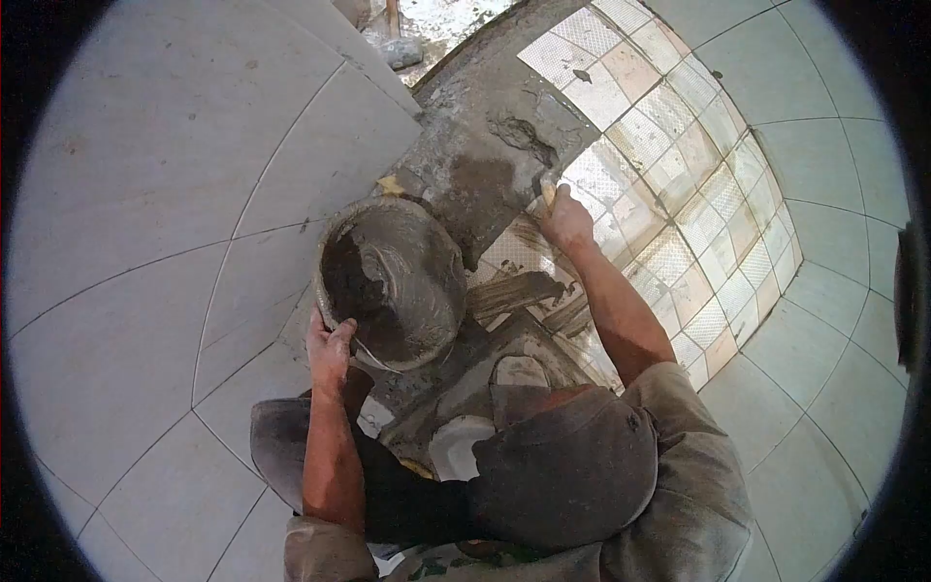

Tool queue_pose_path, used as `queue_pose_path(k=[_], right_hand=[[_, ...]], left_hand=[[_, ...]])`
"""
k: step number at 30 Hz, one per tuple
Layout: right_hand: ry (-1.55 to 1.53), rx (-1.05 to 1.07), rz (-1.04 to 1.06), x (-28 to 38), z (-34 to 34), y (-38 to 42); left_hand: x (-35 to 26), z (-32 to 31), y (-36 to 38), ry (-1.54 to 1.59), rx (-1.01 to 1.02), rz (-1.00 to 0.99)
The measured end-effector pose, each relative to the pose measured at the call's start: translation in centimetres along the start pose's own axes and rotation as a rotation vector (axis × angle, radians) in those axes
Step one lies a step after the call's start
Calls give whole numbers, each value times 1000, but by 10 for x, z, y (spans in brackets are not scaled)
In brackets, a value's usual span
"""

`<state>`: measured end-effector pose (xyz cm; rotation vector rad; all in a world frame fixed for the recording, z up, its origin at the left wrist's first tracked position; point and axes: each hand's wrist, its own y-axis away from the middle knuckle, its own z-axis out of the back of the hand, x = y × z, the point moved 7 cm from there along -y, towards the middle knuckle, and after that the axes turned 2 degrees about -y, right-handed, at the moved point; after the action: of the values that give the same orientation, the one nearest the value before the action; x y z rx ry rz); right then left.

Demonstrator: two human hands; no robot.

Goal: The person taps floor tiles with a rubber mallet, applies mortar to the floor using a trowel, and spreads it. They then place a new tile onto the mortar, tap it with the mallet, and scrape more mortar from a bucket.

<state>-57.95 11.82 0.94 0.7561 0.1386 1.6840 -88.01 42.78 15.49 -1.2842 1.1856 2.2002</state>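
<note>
The left hand grips the mortar bucket by its near rim. Right of the bucket, the right hand reaches forward, closed around a trowel handle

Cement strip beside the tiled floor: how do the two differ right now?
The cement strip is plain grey and rough, while the tiled floor shows a grid of small pale and pinkish squares.
The cement strip has a dark patch and a ragged hollow near its edge; the tiled floor carries brown-grey smears.
Both are soiled and meet along one edge near the right hand.
</note>
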Motion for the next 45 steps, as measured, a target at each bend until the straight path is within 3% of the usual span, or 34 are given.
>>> queue_pose_path(k=[4,11,13,17,23,25,28,41,45], right_hand=[[-4,6,-15,6,2,7],[-10,47,-77,3,-2,19],[33,62,-50,8,5,22],[66,107,-58,1,-4,26],[79,67,-84,-5,-4,33],[54,83,-72,-7,3,33],[51,36,-35,1,13,27],[100,-77,-19,-1,21,-1],[83,-5,-5,13,38,-4]], left_hand=[[15,12,-3,-47,-49,136],[6,15,-5,-73,-11,50],[9,14,-2,9,-24,148],[13,17,-3,73,-21,89],[4,13,-3,51,-25,114],[1,15,5,-104,-59,209],[-1,14,3,48,-45,96],[5,23,-4,32,-26,102],[1,19,-3,48,-18,84]])
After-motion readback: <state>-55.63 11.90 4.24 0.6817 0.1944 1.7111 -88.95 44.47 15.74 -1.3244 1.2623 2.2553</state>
